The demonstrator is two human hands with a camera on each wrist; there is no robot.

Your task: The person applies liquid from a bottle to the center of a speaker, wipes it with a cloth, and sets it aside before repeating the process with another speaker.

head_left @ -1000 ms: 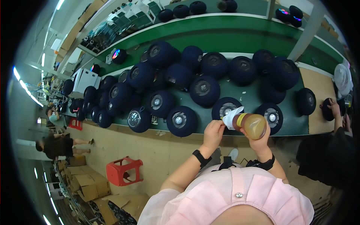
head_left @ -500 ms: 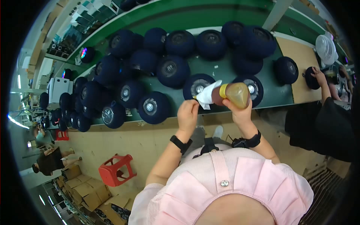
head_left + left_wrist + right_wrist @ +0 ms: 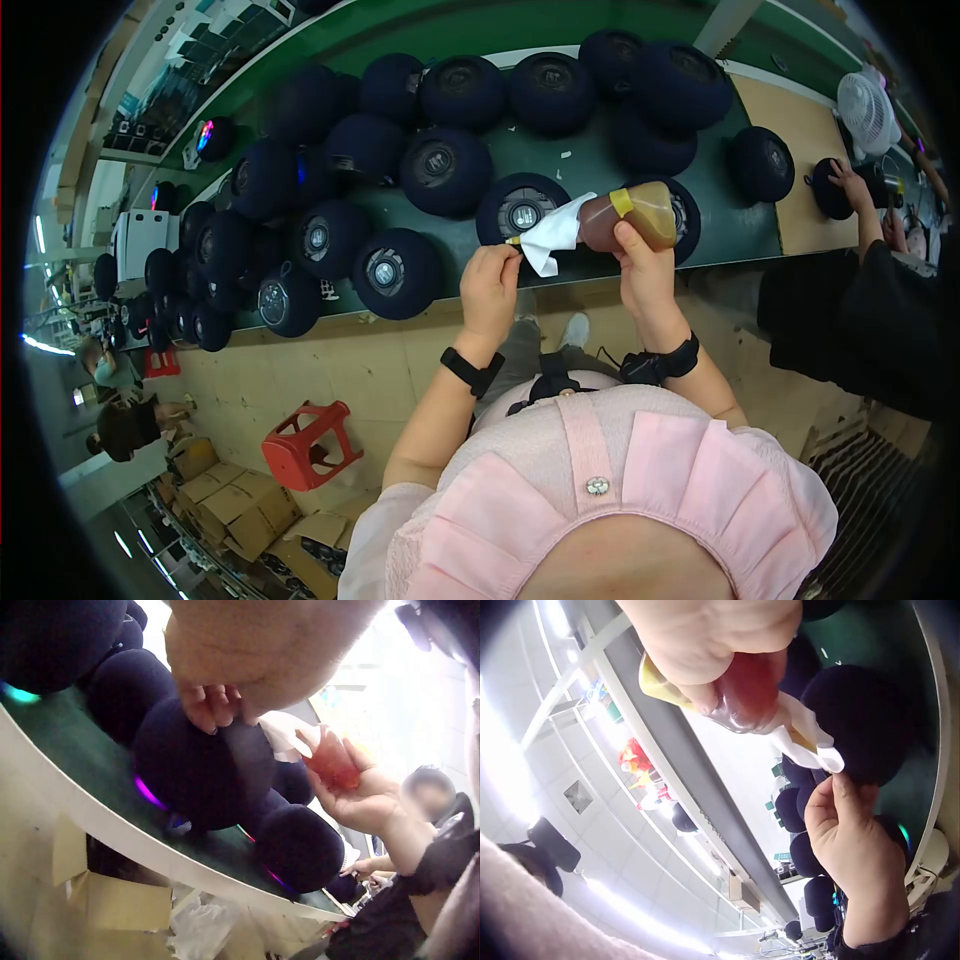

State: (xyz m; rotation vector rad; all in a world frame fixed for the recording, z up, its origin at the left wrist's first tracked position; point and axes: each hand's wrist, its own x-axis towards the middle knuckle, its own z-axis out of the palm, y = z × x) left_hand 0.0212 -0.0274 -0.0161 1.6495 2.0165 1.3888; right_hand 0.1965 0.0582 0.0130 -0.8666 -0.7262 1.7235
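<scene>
A squeeze bottle [image 3: 652, 212] of reddish-brown liquid lies tilted sideways in my right hand [image 3: 648, 275], its narrow end toward the left. White cloth [image 3: 552, 236] is wrapped about its neck and hangs down in a loose corner. The yellow nozzle tip [image 3: 513, 240] pokes out past the cloth. My left hand [image 3: 490, 290] has thumb and fingers pinched together at that tip, seen also at the cloth's end in the right wrist view. Behind the cloth sits a round dark-blue fabric-covered speaker [image 3: 524, 214] with its ringed face up.
Several more round speakers [image 3: 398, 274] crowd the green bench [image 3: 566, 166], stacked toward the left. A cardboard sheet [image 3: 790, 235], a white fan [image 3: 867, 112] and another person's hand [image 3: 853, 190] are at the right. A red stool [image 3: 305, 445] stands on the floor.
The head view has shifted, so the bench and speakers appear farther left and higher. Both hands keep hold of the bottle, which now lies closer to level.
</scene>
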